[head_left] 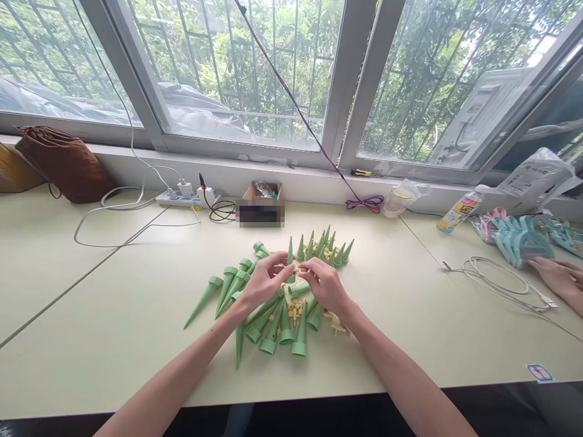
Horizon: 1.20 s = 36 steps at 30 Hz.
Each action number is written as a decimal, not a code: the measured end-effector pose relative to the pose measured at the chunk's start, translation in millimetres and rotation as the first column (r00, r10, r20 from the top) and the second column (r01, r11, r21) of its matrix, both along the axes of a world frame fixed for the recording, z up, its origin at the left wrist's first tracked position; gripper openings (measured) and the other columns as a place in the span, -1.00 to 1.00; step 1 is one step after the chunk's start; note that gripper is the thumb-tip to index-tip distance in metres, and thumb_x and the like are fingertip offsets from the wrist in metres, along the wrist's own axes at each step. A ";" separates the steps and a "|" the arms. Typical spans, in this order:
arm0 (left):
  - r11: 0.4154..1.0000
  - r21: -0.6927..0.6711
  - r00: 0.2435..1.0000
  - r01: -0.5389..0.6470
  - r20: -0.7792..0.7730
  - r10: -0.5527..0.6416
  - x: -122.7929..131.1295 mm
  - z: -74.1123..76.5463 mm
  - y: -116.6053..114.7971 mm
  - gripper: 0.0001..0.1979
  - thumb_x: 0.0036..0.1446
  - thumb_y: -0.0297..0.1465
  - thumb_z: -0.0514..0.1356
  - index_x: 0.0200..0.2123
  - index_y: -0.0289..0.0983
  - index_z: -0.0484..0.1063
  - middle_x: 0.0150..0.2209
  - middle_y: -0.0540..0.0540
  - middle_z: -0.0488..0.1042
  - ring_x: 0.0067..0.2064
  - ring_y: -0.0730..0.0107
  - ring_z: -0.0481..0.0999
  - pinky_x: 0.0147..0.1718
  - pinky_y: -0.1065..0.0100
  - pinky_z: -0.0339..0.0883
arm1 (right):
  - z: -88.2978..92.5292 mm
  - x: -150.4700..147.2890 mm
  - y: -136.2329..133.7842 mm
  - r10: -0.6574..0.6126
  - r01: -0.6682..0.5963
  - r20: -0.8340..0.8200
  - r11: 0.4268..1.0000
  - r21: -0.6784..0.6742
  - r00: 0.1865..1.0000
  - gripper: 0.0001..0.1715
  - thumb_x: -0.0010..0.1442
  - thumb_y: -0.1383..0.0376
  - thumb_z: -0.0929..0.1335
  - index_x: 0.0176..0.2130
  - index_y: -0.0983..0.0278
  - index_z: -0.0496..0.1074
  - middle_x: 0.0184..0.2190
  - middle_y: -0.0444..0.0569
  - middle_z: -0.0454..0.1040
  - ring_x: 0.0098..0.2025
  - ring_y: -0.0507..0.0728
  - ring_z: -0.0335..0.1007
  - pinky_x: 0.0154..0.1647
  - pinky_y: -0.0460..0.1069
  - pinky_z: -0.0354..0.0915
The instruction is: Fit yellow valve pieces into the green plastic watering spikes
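Observation:
My left hand (263, 280) is closed around a green plastic watering spike (290, 249), its point upward. Close beside it, my right hand (326, 284) pinches a small pale-yellow plastic piece (299, 270), partly hidden by the fingers. Loose green spikes (269, 337) lie below and left of the hands, wide ends and tips in mixed directions. Small yellow fittings (298, 308) are heaped between and under them. Beyond my right hand, several spikes (337, 258) stand tip up, with more yellow pieces among them.
A power strip (184, 199) with cables and a small cardboard box (264, 191) stand along the window side. At the right lie a white cable (496, 282), a bottle (462, 209) and light-blue plastic items (523, 240), with another person's hand (558, 279) near them.

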<state>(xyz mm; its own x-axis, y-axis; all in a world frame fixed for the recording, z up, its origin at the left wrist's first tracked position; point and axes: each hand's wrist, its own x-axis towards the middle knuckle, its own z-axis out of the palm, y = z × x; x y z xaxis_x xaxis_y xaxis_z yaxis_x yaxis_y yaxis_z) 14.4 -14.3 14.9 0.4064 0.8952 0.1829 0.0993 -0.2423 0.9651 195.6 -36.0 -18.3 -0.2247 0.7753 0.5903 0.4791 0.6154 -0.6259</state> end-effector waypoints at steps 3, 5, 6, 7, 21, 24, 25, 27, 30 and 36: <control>0.998 0.061 1.000 0.012 -0.025 -0.011 0.0 -6.7 1.4 -0.73 0.18 -0.19 0.20 -0.19 -0.28 0.42 -0.34 -0.05 0.41 -0.51 0.54 0.30 -0.65 0.50 0.10 | -0.6 -0.6 0.7 -0.018 0.017 -0.006 1.000 -0.010 1.000 -0.75 0.37 0.20 0.26 -0.26 0.28 0.44 -0.41 -0.03 0.45 -0.43 0.06 0.32 -0.40 -0.05 0.25; 0.994 0.107 0.999 0.029 -0.043 -0.024 -0.1 -10.4 1.9 -0.73 0.20 -0.21 0.19 -0.18 -0.29 0.42 -0.32 -0.06 0.40 -0.51 0.55 0.28 -0.64 0.50 0.10 | -1.0 -0.6 1.0 -0.022 0.021 -0.015 1.000 -0.019 1.000 -0.73 0.37 0.22 0.25 -0.32 0.28 0.42 -0.45 -0.05 0.43 -0.45 0.05 0.29 -0.42 -0.06 0.22; 0.991 0.131 0.998 0.038 -0.053 -0.031 -0.1 -11.8 2.0 -0.73 0.20 -0.21 0.18 -0.17 -0.29 0.43 -0.32 -0.06 0.40 -0.51 0.55 0.28 -0.64 0.50 0.11 | -1.0 -0.5 1.0 -0.021 0.021 -0.019 0.999 -0.024 1.000 -0.71 0.37 0.23 0.24 -0.35 0.28 0.40 -0.47 -0.06 0.41 -0.47 0.05 0.27 -0.43 -0.06 0.21; 0.987 0.154 0.997 0.045 -0.063 -0.035 0.0 -12.8 1.9 -0.73 0.21 -0.20 0.17 -0.16 -0.29 0.44 -0.33 -0.06 0.40 -0.51 0.55 0.28 -0.63 0.50 0.12 | -1.0 -0.4 1.0 -0.020 0.019 -0.019 0.999 -0.028 1.000 -0.70 0.37 0.24 0.23 -0.37 0.28 0.38 -0.49 -0.07 0.39 -0.48 0.04 0.24 -0.45 -0.06 0.19; 0.996 0.085 1.000 0.012 -0.016 -0.011 2.3 -7.3 0.1 -0.71 0.16 -0.17 0.22 -0.21 -0.29 0.46 -0.34 -0.07 0.43 -0.43 0.46 0.40 -0.58 0.49 0.21 | 2.9 -0.6 -0.5 -0.051 0.050 -0.023 0.996 -0.074 0.998 -0.75 0.37 0.20 0.25 -0.24 0.28 0.42 -0.39 -0.07 0.43 -0.51 0.00 0.22 -0.45 -0.06 0.20; 1.000 -0.030 1.000 -0.006 0.015 0.007 0.9 -2.3 0.3 -0.70 0.14 -0.16 0.23 -0.20 -0.28 0.44 -0.36 -0.05 0.42 -0.48 0.51 0.34 -0.63 0.51 0.13 | 3.8 -0.4 -1.7 -0.007 0.005 -0.035 0.998 -0.061 0.999 -0.73 0.33 0.21 0.31 -0.01 0.25 0.39 -0.21 -0.01 0.47 -0.49 0.00 0.30 -0.45 -0.06 0.28; 0.998 -0.063 1.000 -0.009 0.023 0.011 0.3 -1.0 0.2 -0.69 0.14 -0.16 0.23 -0.19 -0.28 0.44 -0.38 -0.03 0.41 -0.51 0.54 0.30 -0.65 0.51 0.10 | 3.8 -0.3 -2.0 0.009 -0.011 -0.031 0.998 -0.056 0.999 -0.70 0.32 0.23 0.31 0.03 0.24 0.37 -0.18 0.00 0.47 -0.47 0.00 0.32 -0.45 -0.06 0.29; 0.993 -0.114 0.999 -0.007 0.042 0.012 -0.7 1.2 -0.3 -0.68 0.13 -0.14 0.24 -0.18 -0.26 0.44 -0.42 0.00 0.37 -0.55 0.58 0.21 -0.67 0.52 0.03 | 3.2 -0.3 -2.3 0.032 -0.033 -0.019 0.998 -0.051 0.999 -0.69 0.32 0.26 0.31 0.06 0.22 0.36 -0.16 0.00 0.46 -0.45 0.01 0.35 -0.44 -0.05 0.32; 0.986 -0.165 0.998 0.003 0.066 0.008 -1.4 2.6 -0.9 -0.69 0.10 -0.15 0.27 -0.22 -0.26 0.45 -0.43 0.03 0.32 -0.57 0.62 0.13 -0.68 0.52 -0.03 | 1.3 0.0 -1.6 0.041 -0.041 -0.009 0.998 -0.046 0.999 -0.72 0.33 0.30 0.30 0.04 0.21 0.37 -0.15 0.00 0.46 -0.43 0.02 0.35 -0.41 -0.04 0.34; 0.982 -0.187 0.997 0.007 0.082 0.009 -1.5 -1.5 1.0 -0.71 0.11 -0.16 0.26 -0.23 -0.26 0.44 -0.39 0.01 0.32 -0.57 0.65 0.10 -0.68 0.53 -0.04 | -2.2 1.0 1.2 0.028 -0.027 0.015 0.999 -0.026 1.000 -0.76 0.36 0.31 0.27 0.01 0.21 0.40 -0.19 0.01 0.45 -0.32 0.08 0.38 -0.37 -0.04 0.33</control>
<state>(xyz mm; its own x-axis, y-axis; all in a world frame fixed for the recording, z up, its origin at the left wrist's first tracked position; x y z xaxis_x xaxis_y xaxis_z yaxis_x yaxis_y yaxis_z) 12.9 -13.3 13.5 0.3963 0.9170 0.0448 0.0183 -0.0567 0.9982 196.6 -34.8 -20.5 -0.2551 0.7833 0.5668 0.4719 0.6125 -0.6341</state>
